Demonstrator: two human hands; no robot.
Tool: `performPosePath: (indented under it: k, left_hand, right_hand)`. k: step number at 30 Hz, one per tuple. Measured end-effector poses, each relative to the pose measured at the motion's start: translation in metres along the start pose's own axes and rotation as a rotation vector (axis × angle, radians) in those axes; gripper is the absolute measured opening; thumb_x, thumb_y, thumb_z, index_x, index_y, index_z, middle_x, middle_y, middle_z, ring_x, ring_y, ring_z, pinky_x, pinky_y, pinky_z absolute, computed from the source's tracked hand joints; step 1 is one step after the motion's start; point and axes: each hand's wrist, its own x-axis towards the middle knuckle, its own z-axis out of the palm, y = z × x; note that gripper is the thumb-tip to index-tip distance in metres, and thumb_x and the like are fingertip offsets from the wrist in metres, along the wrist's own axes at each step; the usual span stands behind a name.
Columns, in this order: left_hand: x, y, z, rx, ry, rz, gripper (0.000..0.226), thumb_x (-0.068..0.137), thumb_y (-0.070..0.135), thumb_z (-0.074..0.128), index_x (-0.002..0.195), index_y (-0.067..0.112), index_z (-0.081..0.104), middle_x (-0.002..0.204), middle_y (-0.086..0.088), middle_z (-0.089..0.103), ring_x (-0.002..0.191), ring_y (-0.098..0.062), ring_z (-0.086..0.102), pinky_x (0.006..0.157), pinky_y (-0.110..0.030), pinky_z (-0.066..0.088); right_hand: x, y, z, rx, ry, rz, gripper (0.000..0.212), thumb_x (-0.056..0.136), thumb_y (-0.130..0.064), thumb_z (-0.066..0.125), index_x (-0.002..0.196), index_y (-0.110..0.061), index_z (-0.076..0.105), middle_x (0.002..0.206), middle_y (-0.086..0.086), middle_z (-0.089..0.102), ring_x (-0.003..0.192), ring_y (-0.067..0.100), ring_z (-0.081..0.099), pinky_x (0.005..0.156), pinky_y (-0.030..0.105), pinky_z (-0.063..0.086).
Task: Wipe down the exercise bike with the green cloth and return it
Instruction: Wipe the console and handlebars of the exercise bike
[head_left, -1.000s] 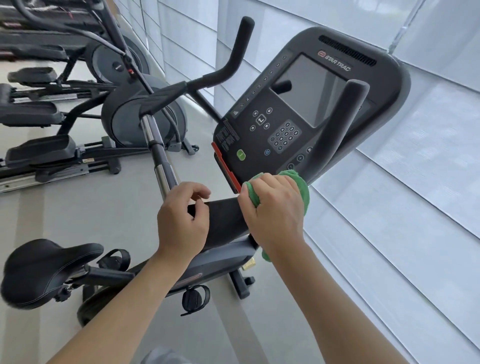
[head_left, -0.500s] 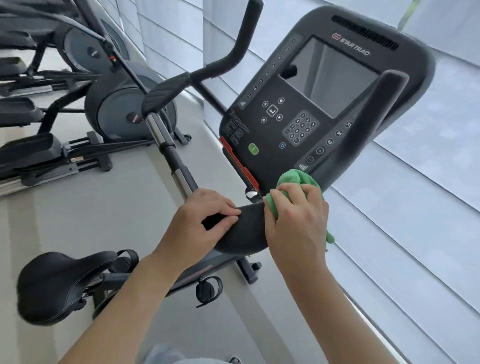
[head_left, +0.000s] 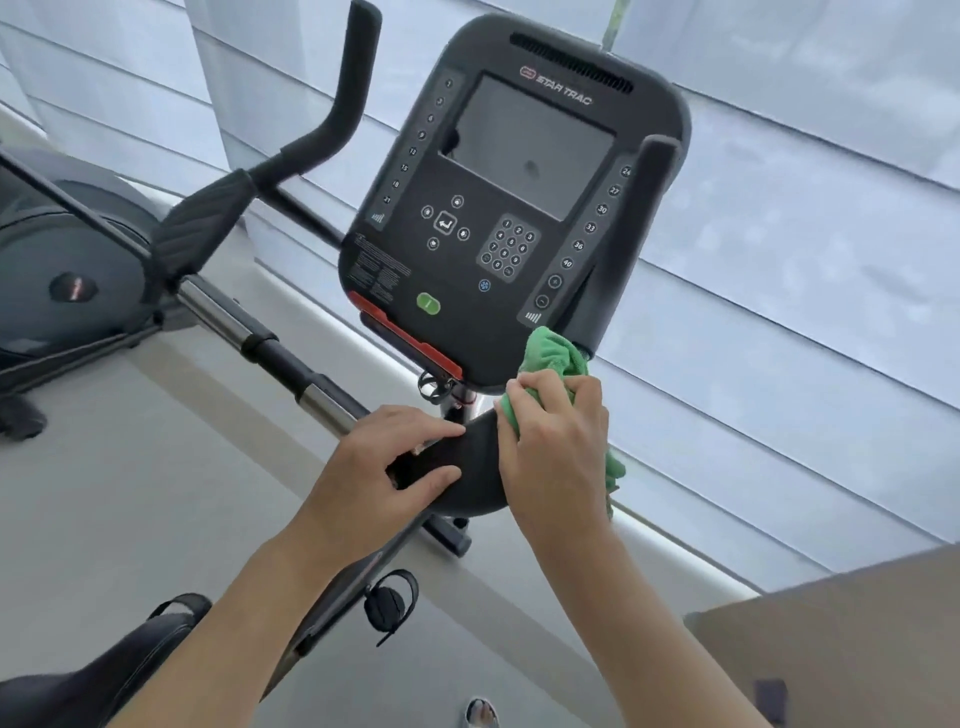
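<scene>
The exercise bike's black console (head_left: 511, 208) fills the centre, with a dark screen and keypad. Below it curves the black padded handlebar (head_left: 475, 467). My right hand (head_left: 556, 447) is shut on the bunched green cloth (head_left: 553, 356), pressing it against the right end of that bar, just under the console's lower right corner. My left hand (head_left: 384, 467) grips the same bar on its left side, thumb underneath. The bike's black saddle (head_left: 78, 680) shows at the bottom left, and a pedal with a strap (head_left: 389, 605) hangs below my arms.
The left handlebar horn (head_left: 332, 119) rises at the upper left. Another grey machine (head_left: 67, 280) stands at the far left. White window blinds (head_left: 805, 260) run along the right. A brown surface (head_left: 841, 649) cuts in at the bottom right. Grey floor lies below.
My view has swung right and closer to the console. The right hand with the cloth has slid up along the bar's right end toward the console's corner. The left hand keeps its grip.
</scene>
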Motion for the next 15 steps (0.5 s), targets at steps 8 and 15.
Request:
performPosePath:
  k: [8,15]
  left_hand:
    - [-0.005,-0.011,-0.014,-0.006,-0.129,0.097,0.057,0.083,0.045,0.078,0.133,0.024,0.066,0.123,0.015,0.066,0.123,-0.008,0.057,0.099,-0.032,0.055]
    - [-0.018,-0.028,-0.016,0.069,-0.053,0.168,0.061,0.085,0.056,0.076,0.128,0.013,0.069,0.116,0.007,0.067,0.113,-0.016,0.06,0.099,-0.036,0.054]
  right_hand:
    - [-0.051,-0.039,-0.004,0.03,-0.007,-0.002,0.02,0.101,-0.016,0.066,0.114,-0.006,0.077,0.108,0.002,0.07,0.094,0.03,0.054,0.08,0.047,0.054]
    - [-0.082,-0.052,-0.025,0.284,-0.103,0.052,0.021,0.097,-0.017,0.075,0.115,-0.006,0.079,0.112,-0.004,0.07,0.104,0.018,0.049,0.101,0.012,0.038]
